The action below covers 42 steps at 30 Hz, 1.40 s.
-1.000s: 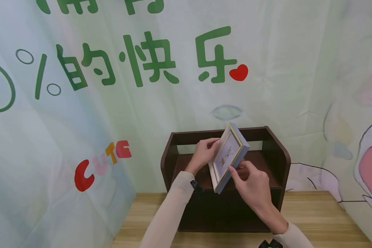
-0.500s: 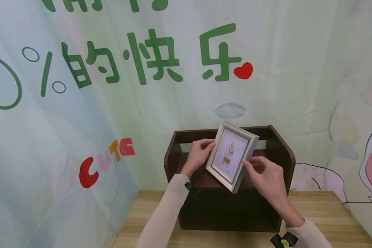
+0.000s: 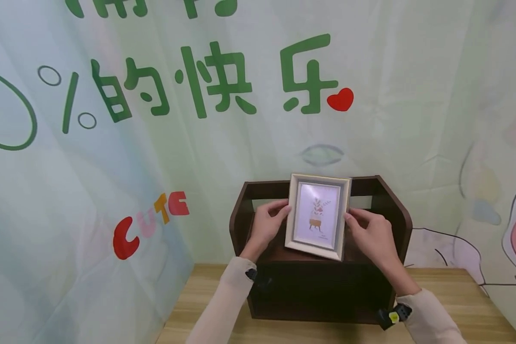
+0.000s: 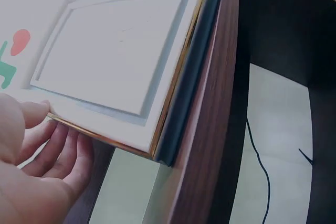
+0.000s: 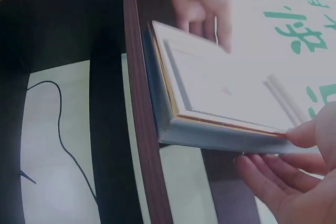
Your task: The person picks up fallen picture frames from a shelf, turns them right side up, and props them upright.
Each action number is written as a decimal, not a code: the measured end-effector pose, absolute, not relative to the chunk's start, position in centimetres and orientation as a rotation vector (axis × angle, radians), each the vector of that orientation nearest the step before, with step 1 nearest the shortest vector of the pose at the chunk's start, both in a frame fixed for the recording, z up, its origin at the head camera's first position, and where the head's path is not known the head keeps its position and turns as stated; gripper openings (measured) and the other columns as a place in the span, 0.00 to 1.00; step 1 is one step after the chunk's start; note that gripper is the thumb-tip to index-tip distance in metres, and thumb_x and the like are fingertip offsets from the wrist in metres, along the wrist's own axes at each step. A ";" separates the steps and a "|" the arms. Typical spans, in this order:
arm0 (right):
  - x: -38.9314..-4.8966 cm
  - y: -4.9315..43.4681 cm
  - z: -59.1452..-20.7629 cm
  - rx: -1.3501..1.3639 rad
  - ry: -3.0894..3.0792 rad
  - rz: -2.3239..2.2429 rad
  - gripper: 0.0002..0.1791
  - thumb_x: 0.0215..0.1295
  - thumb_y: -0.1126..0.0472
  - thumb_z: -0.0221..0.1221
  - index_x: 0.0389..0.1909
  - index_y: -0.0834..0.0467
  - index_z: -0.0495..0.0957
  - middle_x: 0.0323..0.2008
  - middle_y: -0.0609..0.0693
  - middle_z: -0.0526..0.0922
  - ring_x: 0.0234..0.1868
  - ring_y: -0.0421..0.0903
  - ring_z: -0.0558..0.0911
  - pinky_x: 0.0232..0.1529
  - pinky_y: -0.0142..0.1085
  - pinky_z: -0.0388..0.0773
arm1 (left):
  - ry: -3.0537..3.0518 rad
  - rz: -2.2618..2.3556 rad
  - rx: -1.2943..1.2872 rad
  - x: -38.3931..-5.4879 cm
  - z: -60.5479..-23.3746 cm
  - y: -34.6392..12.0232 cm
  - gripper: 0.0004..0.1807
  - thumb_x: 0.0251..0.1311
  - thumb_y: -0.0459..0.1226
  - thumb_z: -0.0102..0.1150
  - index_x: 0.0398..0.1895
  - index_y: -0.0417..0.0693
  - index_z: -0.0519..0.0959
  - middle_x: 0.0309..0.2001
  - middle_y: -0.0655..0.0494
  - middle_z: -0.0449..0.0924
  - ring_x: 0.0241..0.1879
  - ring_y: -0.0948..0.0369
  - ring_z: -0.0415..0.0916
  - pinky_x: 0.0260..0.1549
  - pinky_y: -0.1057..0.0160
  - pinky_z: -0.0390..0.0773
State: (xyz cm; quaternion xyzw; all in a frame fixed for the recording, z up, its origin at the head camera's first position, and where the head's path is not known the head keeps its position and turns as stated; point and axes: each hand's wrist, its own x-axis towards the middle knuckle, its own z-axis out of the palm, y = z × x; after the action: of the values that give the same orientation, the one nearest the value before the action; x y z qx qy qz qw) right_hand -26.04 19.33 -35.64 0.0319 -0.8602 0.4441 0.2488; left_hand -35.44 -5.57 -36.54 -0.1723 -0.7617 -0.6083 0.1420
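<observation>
A picture frame (image 3: 292,229) with a pale border and a small plant print stands upright, slightly tilted, over the upper shelf of a dark brown wooden rack (image 3: 318,291). My left hand (image 3: 267,223) pinches its left edge, thumb in front and fingers behind, as the left wrist view shows on the frame (image 4: 157,93). On the opposite edge my right hand (image 3: 373,235) grips between thumb and fingers. The right wrist view shows the bottom corner of the frame (image 5: 168,124) right at the shelf's front edge, with the right thumb (image 5: 304,135) on its rim.
The rack stands on a light wood table (image 3: 438,286). Its side panels (image 3: 391,210) rise left and right of the frame, and a back rail (image 3: 266,190) runs behind. A printed curtain (image 3: 223,153) hangs close behind the rack.
The picture frame has turned from a sideways slant to face the head camera and become more upright. Both hands have kept their hold and turned with it.
</observation>
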 end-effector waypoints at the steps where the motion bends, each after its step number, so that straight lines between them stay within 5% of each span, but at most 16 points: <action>1: -26.3 19.4 -35.7 0.091 -2.351 1.227 0.23 0.80 0.54 0.57 0.66 0.65 0.80 0.58 0.67 0.86 0.49 0.60 0.91 0.44 0.40 0.90 | -2.194 -1.774 -0.484 -35.3 -36.6 -5.7 0.15 0.70 0.36 0.67 0.55 0.39 0.87 0.55 0.42 0.89 0.52 0.55 0.86 0.50 0.64 0.86; 7: -27.9 19.7 -36.1 0.091 -2.370 1.298 0.24 0.81 0.53 0.56 0.69 0.63 0.78 0.61 0.66 0.84 0.53 0.61 0.90 0.53 0.53 0.88 | -2.185 -1.837 -0.424 -34.6 -36.9 -6.4 0.16 0.68 0.37 0.69 0.57 0.41 0.87 0.56 0.42 0.88 0.51 0.55 0.87 0.53 0.59 0.88; 23: -28.8 20.0 -36.0 0.102 -2.388 1.315 0.27 0.81 0.48 0.55 0.69 0.63 0.78 0.62 0.66 0.84 0.55 0.61 0.89 0.54 0.53 0.87 | -2.234 -1.620 -0.434 -33.9 -36.8 -6.2 0.17 0.72 0.41 0.66 0.58 0.42 0.85 0.55 0.45 0.88 0.52 0.53 0.87 0.53 0.56 0.88; 30: -26.8 20.7 -34.7 0.202 -2.422 1.103 0.40 0.73 0.34 0.60 0.72 0.61 0.73 0.65 0.65 0.82 0.57 0.63 0.87 0.55 0.58 0.86 | -2.236 -1.321 -0.563 -31.9 -34.8 -8.0 0.21 0.72 0.41 0.66 0.62 0.39 0.81 0.55 0.41 0.86 0.52 0.49 0.87 0.52 0.51 0.88; 42: -22.7 24.9 -31.9 0.319 -2.248 0.808 0.52 0.55 0.46 0.79 0.76 0.62 0.67 0.70 0.69 0.74 0.69 0.71 0.73 0.61 0.72 0.71 | -2.195 -0.558 -0.731 -28.8 -31.4 -13.6 0.24 0.68 0.42 0.70 0.62 0.38 0.81 0.58 0.41 0.84 0.59 0.47 0.83 0.59 0.49 0.85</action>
State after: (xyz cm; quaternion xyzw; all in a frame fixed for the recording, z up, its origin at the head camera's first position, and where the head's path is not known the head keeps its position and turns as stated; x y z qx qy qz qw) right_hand -22.66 24.94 -31.91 0.1235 -0.8710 0.3129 0.3579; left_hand -28.78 -13.60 -31.37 -0.2851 -0.8562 -0.2177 0.3719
